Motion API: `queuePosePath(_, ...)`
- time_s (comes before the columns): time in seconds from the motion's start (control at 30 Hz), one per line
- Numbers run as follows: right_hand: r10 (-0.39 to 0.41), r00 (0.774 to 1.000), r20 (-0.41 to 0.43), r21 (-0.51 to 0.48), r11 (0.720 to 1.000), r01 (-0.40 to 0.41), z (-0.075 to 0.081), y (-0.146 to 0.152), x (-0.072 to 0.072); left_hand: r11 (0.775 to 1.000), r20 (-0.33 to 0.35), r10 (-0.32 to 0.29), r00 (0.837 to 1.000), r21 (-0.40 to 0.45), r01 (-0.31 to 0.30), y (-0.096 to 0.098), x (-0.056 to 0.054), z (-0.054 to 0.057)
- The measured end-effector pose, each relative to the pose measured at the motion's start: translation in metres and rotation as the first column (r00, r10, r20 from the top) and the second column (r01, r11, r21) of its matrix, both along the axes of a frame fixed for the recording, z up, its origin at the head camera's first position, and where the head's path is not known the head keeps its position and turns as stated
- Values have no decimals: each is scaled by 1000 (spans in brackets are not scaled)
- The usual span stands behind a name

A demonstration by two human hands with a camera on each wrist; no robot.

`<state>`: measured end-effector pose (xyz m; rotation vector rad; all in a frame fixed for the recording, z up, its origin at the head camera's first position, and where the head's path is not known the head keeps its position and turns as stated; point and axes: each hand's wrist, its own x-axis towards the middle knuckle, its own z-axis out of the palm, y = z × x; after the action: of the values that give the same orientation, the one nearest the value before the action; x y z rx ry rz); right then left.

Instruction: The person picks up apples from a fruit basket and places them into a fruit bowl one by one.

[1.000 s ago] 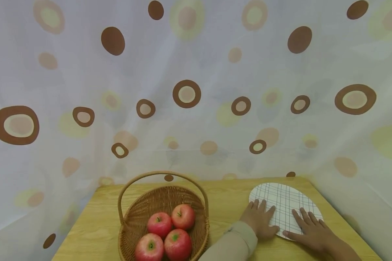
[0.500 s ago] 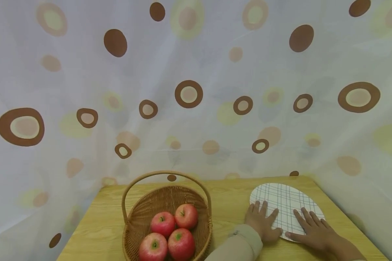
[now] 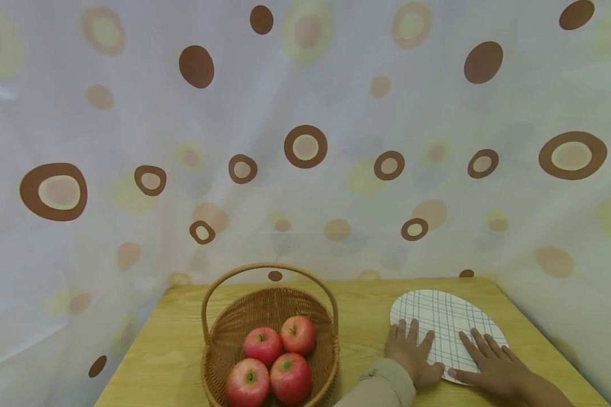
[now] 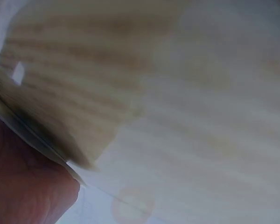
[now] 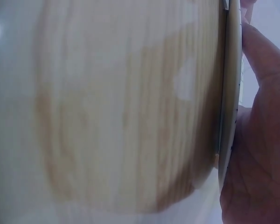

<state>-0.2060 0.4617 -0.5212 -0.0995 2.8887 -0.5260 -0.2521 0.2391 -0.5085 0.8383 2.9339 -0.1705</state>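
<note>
Mat (image 3: 445,330) lies on surface (image 3: 361,316); left hand (image 3: 408,356) rests at its eight o'clock, right hand (image 3: 499,370) at four, both spread wide. Basket (image 3: 265,305) of four apples (image 3: 291,377) stands at nine.

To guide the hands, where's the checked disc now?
In the head view, the checked disc is right of the basket, left hand and right hand on its near edge.

The board (image 3: 445,330) is white, crossed by a grid of thin blue-grey lines. The sleeve (image 3: 379,386) is beige. Red apples (image 3: 291,379) carry yellowish flecks in a brown woven basket (image 3: 267,299). The desk (image 3: 168,342) shows yellow wood grain; the whitish backdrop (image 3: 336,113) has brown, tan and pale yellow-green spots and rings.
</note>
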Motion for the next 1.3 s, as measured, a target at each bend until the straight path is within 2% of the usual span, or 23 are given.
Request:
queuePosePath(0.13,7,1000,-2,-4,1000,-7,0,-2,0,1000,-2,5,1000,-17,-5,0,1,-2)
queuePosePath(0.3,15,1000,-24,0,1000,-15,-1,-6,2,1000,-2,8,1000,2,-8,0,-1,-9)
queuePosePath(0.5,29,998,-48,17,999,-29,-3,-11,4,1000,-12,14,1000,6,-14,-4,0,-12)
queuePosePath(0.87,31,999,-9,-15,999,-31,-7,-14,1,999,25,40,999,28,-40,-16,8,-6)
queuePosePath(1.07,49,998,-26,20,999,-48,-12,-20,-2,997,45,63,997,44,-65,-28,17,3)
queuePosePath(1.3,69,997,-24,-4,998,-69,-4,-33,4,991,89,130,988,5,-131,-27,18,-5)
